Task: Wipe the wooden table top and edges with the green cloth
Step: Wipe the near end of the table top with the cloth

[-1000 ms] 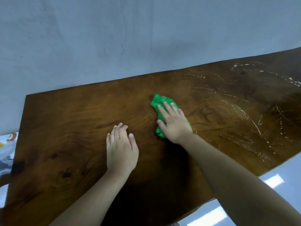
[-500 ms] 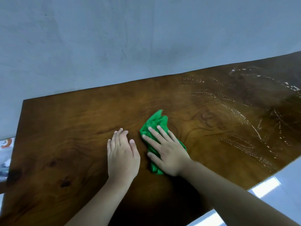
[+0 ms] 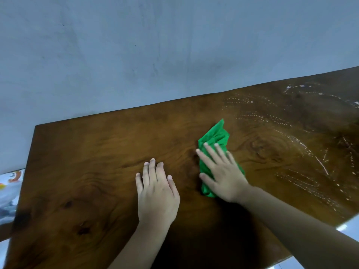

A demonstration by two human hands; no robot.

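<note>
The dark wooden table top (image 3: 93, 158) fills the lower part of the head view. A crumpled green cloth (image 3: 215, 137) lies near its middle. My right hand (image 3: 223, 174) presses flat on the cloth's near half, fingers spread, so that part of the cloth is hidden beneath the palm. My left hand (image 3: 156, 189) rests flat on the bare wood just left of the cloth, fingers close together, holding nothing.
White streaks and dotted wet marks (image 3: 303, 150) cover the right part of the table. A grey-blue wall (image 3: 155, 55) stands right behind the far edge. A patterned fabric (image 3: 9, 187) shows past the left edge, and pale floor (image 3: 349, 224) past the near right edge.
My right hand slid the cloth toward me and leftward, then back out to the right and slightly away. My left hand has stayed in place on the wood.
</note>
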